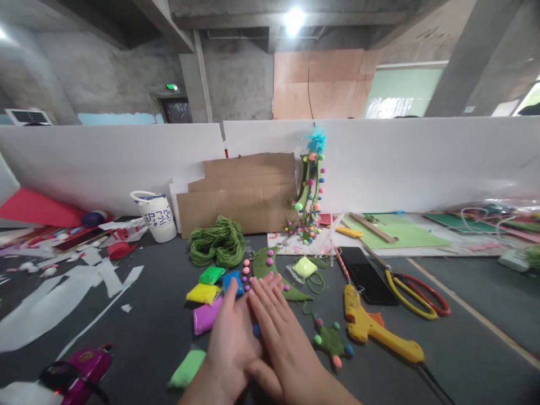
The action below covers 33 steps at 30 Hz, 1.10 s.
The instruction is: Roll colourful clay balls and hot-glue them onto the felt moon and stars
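Observation:
My left hand (232, 337) is turned palm up with its fingers stretched out. Flat across its palm and fingers lies my right hand (284, 337), also with straight fingers. A small blue bit (256, 329) shows in the gap between them; whether it is held or lies behind, I cannot tell. Just past my fingertips is a green crescent (264, 264) with pink and purple balls on it. Beside my left hand are packets of clay: purple (207, 316), yellow (202, 293), blue (233, 282) and light green (188, 368). A green yarn star (332, 341) with coloured balls lies right of my right hand.
A yellow glue gun (358, 320), scissors (415, 292) and a black phone (367, 275) lie at the right. Behind are green yarn (217, 242), cardboard (240, 197) and a hanging crescent ornament (312, 185). Paper scraps (46, 304) and a magenta tool (86, 368) are left.

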Tool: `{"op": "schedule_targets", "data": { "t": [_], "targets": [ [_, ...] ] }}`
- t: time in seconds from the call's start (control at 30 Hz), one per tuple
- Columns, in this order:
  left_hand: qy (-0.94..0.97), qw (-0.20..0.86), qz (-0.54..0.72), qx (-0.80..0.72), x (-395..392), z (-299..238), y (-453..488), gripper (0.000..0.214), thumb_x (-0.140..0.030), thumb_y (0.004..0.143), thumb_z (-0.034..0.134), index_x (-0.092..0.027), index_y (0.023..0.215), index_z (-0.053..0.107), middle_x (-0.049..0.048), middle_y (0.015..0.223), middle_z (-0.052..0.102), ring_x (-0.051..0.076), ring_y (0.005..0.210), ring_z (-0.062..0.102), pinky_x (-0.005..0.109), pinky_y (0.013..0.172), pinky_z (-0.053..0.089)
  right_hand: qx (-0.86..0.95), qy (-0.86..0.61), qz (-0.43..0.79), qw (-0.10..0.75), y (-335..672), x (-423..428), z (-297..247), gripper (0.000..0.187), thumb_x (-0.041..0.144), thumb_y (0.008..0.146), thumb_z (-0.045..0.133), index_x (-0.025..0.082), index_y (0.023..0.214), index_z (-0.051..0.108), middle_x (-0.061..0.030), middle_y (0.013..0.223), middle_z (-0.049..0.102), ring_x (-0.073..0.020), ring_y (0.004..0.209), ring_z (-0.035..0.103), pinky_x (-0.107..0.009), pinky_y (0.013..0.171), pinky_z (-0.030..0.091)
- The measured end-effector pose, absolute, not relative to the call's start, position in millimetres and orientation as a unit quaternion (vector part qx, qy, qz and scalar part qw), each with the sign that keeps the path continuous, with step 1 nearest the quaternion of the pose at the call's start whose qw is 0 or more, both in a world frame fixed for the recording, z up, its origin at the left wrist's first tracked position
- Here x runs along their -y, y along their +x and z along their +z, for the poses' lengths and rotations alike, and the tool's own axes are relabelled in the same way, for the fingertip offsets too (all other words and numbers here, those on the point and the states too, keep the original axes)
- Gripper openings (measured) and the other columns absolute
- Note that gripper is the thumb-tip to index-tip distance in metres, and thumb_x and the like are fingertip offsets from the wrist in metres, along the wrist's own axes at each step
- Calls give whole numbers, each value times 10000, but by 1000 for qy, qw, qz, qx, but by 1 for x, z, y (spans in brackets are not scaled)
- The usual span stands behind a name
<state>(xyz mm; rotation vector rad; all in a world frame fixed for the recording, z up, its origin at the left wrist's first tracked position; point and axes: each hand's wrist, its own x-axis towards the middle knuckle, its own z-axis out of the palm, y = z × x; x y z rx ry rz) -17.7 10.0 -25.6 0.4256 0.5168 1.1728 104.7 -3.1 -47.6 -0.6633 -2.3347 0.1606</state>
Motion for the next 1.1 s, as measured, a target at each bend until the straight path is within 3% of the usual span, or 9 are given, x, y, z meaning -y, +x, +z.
{"op": "schedule_targets", "data": {
  "t": [0.17, 0.37, 0.47, 0.57, 0.67, 0.8, 0.9, 1.03, 1.1],
  "targets": [
    [135, 766, 575, -252, -6, -22, -12, 689, -552, 902, 214, -72, 1363, 394, 174, 1315, 553, 243, 1337, 364, 377, 1126, 222, 924, -189, 56, 327, 102, 4, -48, 832, 667, 896, 275, 72, 1473, 198, -132, 1540, 169, -266, 1411, 148, -418, 1145, 156],
    [92, 775, 554, -291, -1, -15, 1, 484, -403, 888, 472, -155, 1303, 481, 120, 1224, 639, 242, 1188, 548, 405, 1039, 386, 892, -327, 53, 309, 114, -3, -42, 743, 566, 939, 300, 99, 1490, 125, -127, 1553, 111, -327, 1413, 80, -583, 1116, 53],
    [59, 741, 581, -332, -1, -16, 3, 416, -362, 872, 530, -183, 1248, 529, 86, 1124, 694, 213, 1023, 654, 356, 922, 495, 896, -333, 53, 289, 118, -4, -39, 755, 566, 922, 358, 131, 1494, 125, -109, 1555, 112, -337, 1411, 84, -601, 1108, 15],
    [36, 714, 584, -384, -2, -17, 3, 381, -315, 869, 547, -169, 1221, 547, 51, 896, 747, 179, 807, 708, 308, 799, 547, 895, -322, 53, 304, 121, -4, -35, 691, 545, 953, 266, 138, 1494, 125, -103, 1558, 99, -329, 1414, 71, -609, 1104, 20],
    [42, 715, 584, -382, -2, -16, 0, 424, -311, 871, 540, -137, 1257, 522, 66, 860, 750, 189, 802, 710, 323, 833, 534, 900, -305, 48, 306, 121, -3, -34, 669, 535, 963, 239, 135, 1491, 142, -89, 1556, 124, -311, 1416, 78, -584, 1114, 30],
    [85, 722, 609, -319, -7, -14, -12, 517, -366, 932, 349, -41, 1320, 455, 198, 1171, 654, 248, 1148, 580, 417, 1068, 347, 920, -243, 17, 307, 108, 1, -43, 743, 582, 918, 376, 92, 1460, 243, -97, 1524, 241, -272, 1406, 169, -494, 1137, 34],
    [115, 726, 628, -255, -13, -17, -20, 571, -413, 926, 286, -40, 1313, 478, 202, 1290, 573, 227, 1275, 453, 385, 1139, 185, 925, -183, -32, 332, 99, 3, -47, 584, 471, 967, 370, 87, 1406, 355, -80, 1490, 330, -210, 1405, 182, -404, 1149, 70],
    [124, 873, 472, 27, -13, -15, -22, 594, -488, 861, 272, -138, 1176, 634, 128, 1277, 584, 188, 1275, 438, 317, 1039, 330, 923, -198, -19, 330, 104, 0, -46, 690, 564, 943, 335, 61, 1415, 331, -98, 1492, 324, -214, 1400, 207, -391, 1145, 152],
    [102, 935, 313, 130, -11, -7, -23, 674, -360, 847, 82, -210, 1023, 715, 80, 1181, 641, 187, 1256, 454, 396, 926, 420, 914, -220, -10, 341, 107, -1, -47, 766, 621, 918, 314, 34, 1409, 330, -126, 1488, 324, -232, 1394, 229, -413, 1141, 177]
  ]
}}
